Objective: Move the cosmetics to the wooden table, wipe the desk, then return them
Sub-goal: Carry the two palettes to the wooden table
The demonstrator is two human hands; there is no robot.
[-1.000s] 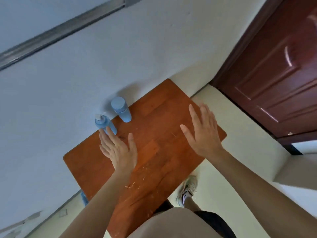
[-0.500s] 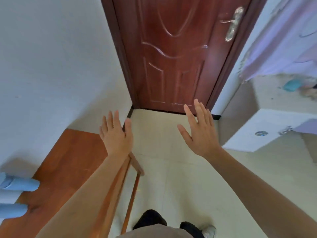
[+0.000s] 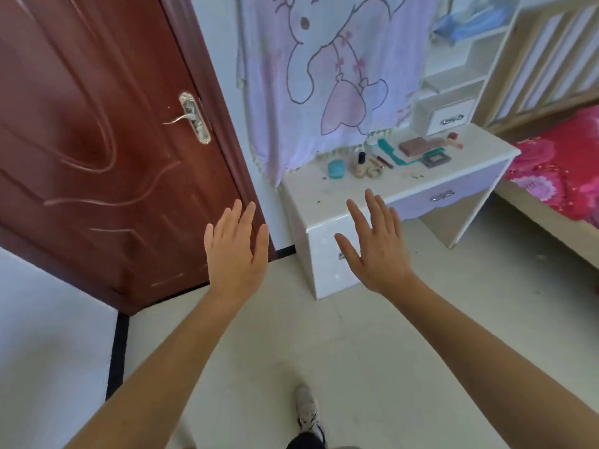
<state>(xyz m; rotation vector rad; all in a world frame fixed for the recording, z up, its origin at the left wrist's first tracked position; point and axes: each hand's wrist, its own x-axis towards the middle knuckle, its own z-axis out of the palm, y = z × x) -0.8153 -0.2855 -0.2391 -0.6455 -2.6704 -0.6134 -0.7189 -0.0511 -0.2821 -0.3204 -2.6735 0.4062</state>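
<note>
A white desk (image 3: 327, 197) with a lilac drawer stands ahead against the wall. On its top lie several cosmetics: a teal round jar (image 3: 336, 168), a small foundation bottle (image 3: 359, 165), a brown palette (image 3: 413, 146), a dark compact (image 3: 436, 159) and a red item (image 3: 452, 136). My left hand (image 3: 236, 251) and my right hand (image 3: 377, 246) are raised in front of me, fingers spread, both holding nothing, well short of the desk top. The wooden table is out of view.
A dark red door (image 3: 97, 140) with a metal handle (image 3: 191, 118) fills the left. A lilac cartoon cloth (image 3: 327, 69) hangs over the desk. A bed with a red cover (image 3: 564, 163) lies at the right. My shoe (image 3: 306, 413) is on the pale floor.
The view has swung right, away from the wooden table with its two blue bottles, past the door, to the white desk. Both hands stay open and empty.
</note>
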